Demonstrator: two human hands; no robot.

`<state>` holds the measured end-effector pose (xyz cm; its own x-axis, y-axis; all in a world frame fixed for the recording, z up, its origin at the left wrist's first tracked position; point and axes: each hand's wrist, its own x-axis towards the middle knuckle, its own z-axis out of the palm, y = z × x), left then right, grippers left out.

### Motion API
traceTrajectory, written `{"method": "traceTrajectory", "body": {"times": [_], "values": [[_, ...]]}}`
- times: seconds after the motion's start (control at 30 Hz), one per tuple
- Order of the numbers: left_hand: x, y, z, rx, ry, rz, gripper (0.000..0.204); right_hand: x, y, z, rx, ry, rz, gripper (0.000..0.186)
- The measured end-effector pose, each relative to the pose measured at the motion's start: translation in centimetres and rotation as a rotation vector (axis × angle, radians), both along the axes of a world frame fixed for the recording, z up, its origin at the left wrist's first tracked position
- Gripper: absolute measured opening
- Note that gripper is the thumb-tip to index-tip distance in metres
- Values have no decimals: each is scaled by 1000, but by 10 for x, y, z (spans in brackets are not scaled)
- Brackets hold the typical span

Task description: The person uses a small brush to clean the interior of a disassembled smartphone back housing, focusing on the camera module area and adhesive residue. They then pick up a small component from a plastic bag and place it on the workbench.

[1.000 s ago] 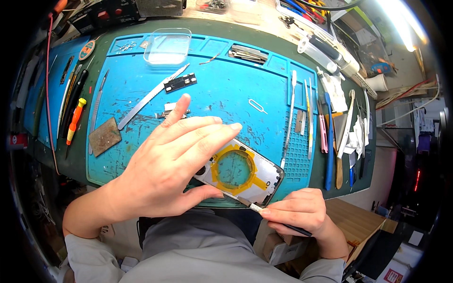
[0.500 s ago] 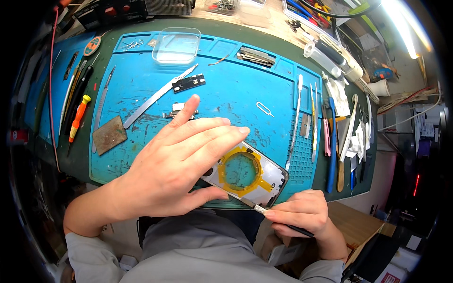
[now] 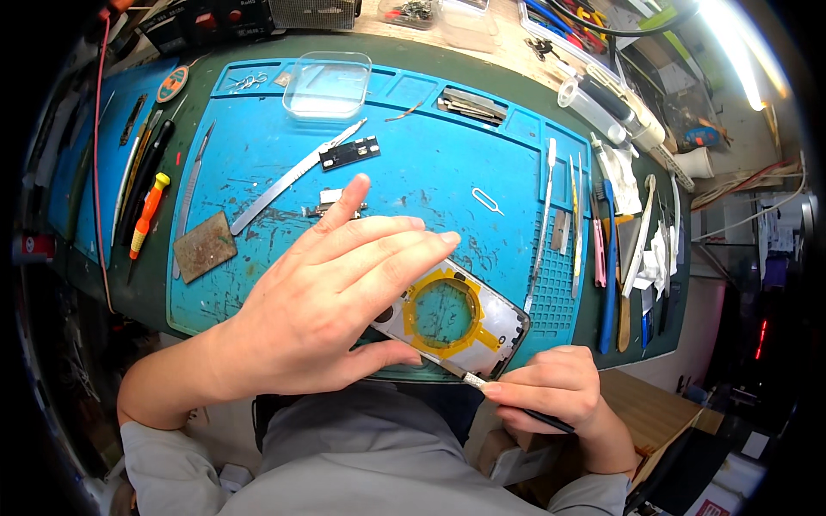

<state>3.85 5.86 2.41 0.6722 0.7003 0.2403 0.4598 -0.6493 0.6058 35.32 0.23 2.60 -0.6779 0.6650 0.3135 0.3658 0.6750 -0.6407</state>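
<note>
My left hand (image 3: 331,301) grips a silver phone frame (image 3: 495,322), thumb along its lower edge and fingers reaching over the top, little finger raised. The frame has a large round opening ringed by yellow film (image 3: 473,335), with the blue mat visible through it. My right hand (image 3: 542,396) pinches a dark-handled blade tool (image 3: 555,421), whose metal tip lies against the frame's lower edge. Just above my left hand are small metal parts (image 3: 329,198); higher up a black plate (image 3: 348,153) lies beside long steel tweezers (image 3: 275,185).
On the blue mat (image 3: 430,189) are a clear container (image 3: 327,86), metal block (image 3: 204,247) and SIM pin (image 3: 487,200). Screwdrivers (image 3: 148,215) lie left; several brushes and tools (image 3: 609,258) right. Power supply (image 3: 202,21) and tubes (image 3: 594,112) stand behind; wooden furniture (image 3: 645,404) is lower right.
The bench and objects have shifted slightly rightward in the picture. My hands moved a little right with the frame; their grip and the blade's place at the edge look much the same.
</note>
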Motion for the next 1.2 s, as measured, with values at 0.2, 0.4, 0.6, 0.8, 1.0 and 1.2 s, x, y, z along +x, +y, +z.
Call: {"method": "traceTrajectory", "body": {"times": [0.2,0.4,0.6,0.8,1.0,1.2], "values": [[0,0,0,-9,-2,1,92,1,1,-1,5,25,7,38],[1,0,1,-11,-1,-2,92,0,2,1,2,8,12,38],[-1,0,0,-10,-3,-2,92,2,1,-2,-19,55,13,36],[0,0,-1,-10,-1,-2,92,1,1,-2,-9,50,9,36],[0,-1,0,-8,-2,0,93,0,0,-2,-17,49,3,37],[1,-1,0,-10,-3,2,93,-1,1,1,-14,19,9,37]]}}
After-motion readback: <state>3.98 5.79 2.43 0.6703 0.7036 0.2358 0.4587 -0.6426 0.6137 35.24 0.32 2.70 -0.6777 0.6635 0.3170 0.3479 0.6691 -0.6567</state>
